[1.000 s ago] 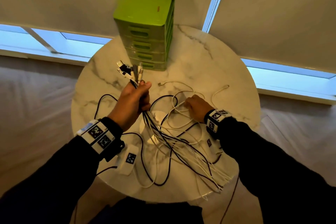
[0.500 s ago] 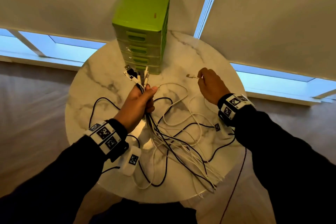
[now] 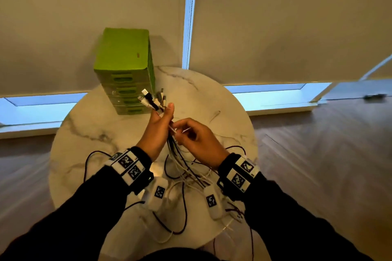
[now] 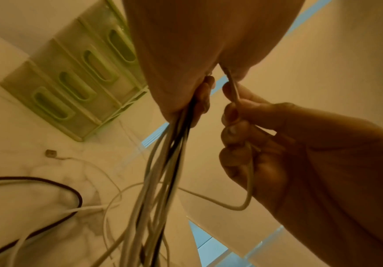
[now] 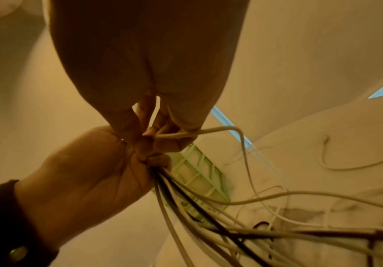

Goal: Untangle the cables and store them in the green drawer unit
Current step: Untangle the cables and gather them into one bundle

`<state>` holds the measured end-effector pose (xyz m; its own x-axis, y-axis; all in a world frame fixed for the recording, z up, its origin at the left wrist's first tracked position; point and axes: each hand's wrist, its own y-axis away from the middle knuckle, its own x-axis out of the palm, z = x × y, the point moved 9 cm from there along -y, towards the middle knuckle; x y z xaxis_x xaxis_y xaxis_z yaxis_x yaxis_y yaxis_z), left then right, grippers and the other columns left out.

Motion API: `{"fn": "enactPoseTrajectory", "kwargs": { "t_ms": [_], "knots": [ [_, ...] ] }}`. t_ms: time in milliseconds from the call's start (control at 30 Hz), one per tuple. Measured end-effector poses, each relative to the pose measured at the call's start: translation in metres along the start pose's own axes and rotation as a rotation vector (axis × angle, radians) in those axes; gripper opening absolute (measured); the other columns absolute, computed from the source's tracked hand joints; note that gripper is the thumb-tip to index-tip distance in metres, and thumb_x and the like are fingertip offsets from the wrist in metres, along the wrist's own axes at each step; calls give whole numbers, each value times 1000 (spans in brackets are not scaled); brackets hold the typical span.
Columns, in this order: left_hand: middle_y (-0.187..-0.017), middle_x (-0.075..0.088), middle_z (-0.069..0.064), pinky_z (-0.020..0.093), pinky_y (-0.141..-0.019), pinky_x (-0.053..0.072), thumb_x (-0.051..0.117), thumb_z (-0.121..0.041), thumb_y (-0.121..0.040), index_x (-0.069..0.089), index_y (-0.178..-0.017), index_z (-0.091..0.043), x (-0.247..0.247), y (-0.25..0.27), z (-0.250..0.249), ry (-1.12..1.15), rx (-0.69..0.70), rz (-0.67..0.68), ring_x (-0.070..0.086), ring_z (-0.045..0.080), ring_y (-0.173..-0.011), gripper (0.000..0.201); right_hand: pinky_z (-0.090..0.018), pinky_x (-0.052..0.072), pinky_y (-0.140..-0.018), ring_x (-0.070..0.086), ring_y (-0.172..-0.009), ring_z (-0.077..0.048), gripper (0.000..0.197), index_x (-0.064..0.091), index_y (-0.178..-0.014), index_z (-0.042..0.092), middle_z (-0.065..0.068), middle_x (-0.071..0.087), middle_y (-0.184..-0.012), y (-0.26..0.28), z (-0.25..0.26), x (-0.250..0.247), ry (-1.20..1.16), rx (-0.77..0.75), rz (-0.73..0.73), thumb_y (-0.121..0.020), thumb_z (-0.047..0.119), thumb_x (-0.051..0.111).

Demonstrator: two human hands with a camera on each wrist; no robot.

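My left hand [image 3: 158,128] grips a bundle of white and black cables [image 3: 180,154] held up above the round marble table [image 3: 212,99]; their plug ends [image 3: 151,99] fan out above the fist. Close against it on the right, my right hand [image 3: 195,137] pinches the end of one white cable [image 5: 185,134] beside the bundle. That cable [image 4: 243,206] loops under the right hand in the left wrist view. The green drawer unit [image 3: 125,70] stands at the table's far left with its drawers closed. The rest of the cables lie tangled on the table under my wrists.
A loose white cable end [image 5: 327,140] lies on the marble at the right. A small plug [image 4: 50,153] rests on the table in front of the drawer unit [image 4: 71,81]. Window blinds hang right behind the table, and wooden floor [image 3: 318,154] surrounds it.
My right hand came from the table's right side over to the left hand, carrying a white cable end. The left hand rose a little with the bundle.
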<state>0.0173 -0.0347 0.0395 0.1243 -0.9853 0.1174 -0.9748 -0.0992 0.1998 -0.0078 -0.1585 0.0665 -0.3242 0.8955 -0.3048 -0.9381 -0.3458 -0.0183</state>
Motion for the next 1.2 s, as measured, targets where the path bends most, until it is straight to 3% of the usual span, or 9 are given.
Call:
{"fn": "enactPoseTrajectory", "kwargs": {
  "t_ms": [100, 200, 333, 567, 667, 733, 900, 1100, 1200],
  "knots": [
    [-67, 44, -11, 26, -58, 37, 44, -45, -105, 49, -91, -21, 11, 3, -8, -45, 27, 53, 44, 5, -56, 28, -31, 50, -68, 60, -67, -10, 12, 60, -106, 18, 10, 61, -80, 17, -4, -1, 109, 41, 45, -102, 28, 55],
    [-65, 43, -12, 26, -55, 36, 49, -48, -102, 47, -93, -21, 22, 3, -13, -29, 26, 77, 41, 5, -55, 28, -26, 41, -64, 50, -62, -3, 18, 56, -99, 21, 12, 54, -70, 30, 0, -4, 212, -6, 33, -107, 32, 44],
    [-65, 29, -9, 24, -52, 29, 60, -63, -88, 42, -86, -27, 38, 7, -13, 175, -38, 145, 26, 8, -53, 40, -30, 44, -61, 47, -60, -8, 22, 56, -98, 16, 8, 50, -66, 38, 4, -34, 18, 8, -217, -107, 32, 44],
    [-70, 42, -13, 28, -65, 37, 56, -69, -86, 43, -116, -26, 71, 32, 6, 43, -55, 236, 42, 5, -58, 55, -30, 48, -65, 55, -61, -4, 20, 58, -100, 23, 19, 61, -66, 43, 6, -45, 172, 16, -219, -106, 34, 42],
    [-102, 61, -2, 37, -89, 52, 55, -67, -89, 41, -136, -21, 82, 31, 7, 13, -90, 237, 64, 14, -95, 67, -21, 40, -60, 54, -61, -1, 20, 58, -107, 23, 17, 59, -69, 49, 3, -43, 221, 13, -198, -107, 33, 41],
    [-118, 60, 2, 40, -101, 50, 47, -57, -99, 39, -140, -20, 86, 31, 5, -17, -98, 238, 61, 18, -113, 56, -21, 39, -59, 52, -59, -2, 21, 58, -108, 21, 12, 57, -70, 51, 2, -44, 226, 11, -199, -107, 33, 41],
    [-86, 50, -2, 31, -74, 44, 35, -56, -103, 49, -114, -14, 88, 28, 1, -157, -21, 179, 51, 14, -79, 46, -43, 52, -73, 59, -65, -12, 29, 59, -98, 14, 6, 62, -73, 57, -5, -45, 216, 77, -145, -107, 34, 39],
    [-89, 59, 2, 33, -80, 49, 34, -66, -98, 55, -101, -20, 95, 35, 0, -222, -43, 203, 59, 15, -83, 51, -50, 49, -69, 56, -63, -21, 24, 53, -95, 24, 3, 58, -68, 64, -13, -54, 220, 41, -211, -108, 35, 36],
    [-115, 64, 2, 30, -91, 50, 38, -64, -97, 52, -122, -24, 101, 39, 6, -185, -76, 253, 62, 14, -108, 50, -47, 48, -68, 55, -64, -18, 26, 55, -99, 20, 7, 56, -71, 64, -14, -54, 227, 39, -251, -108, 35, 35]
  ]
}}
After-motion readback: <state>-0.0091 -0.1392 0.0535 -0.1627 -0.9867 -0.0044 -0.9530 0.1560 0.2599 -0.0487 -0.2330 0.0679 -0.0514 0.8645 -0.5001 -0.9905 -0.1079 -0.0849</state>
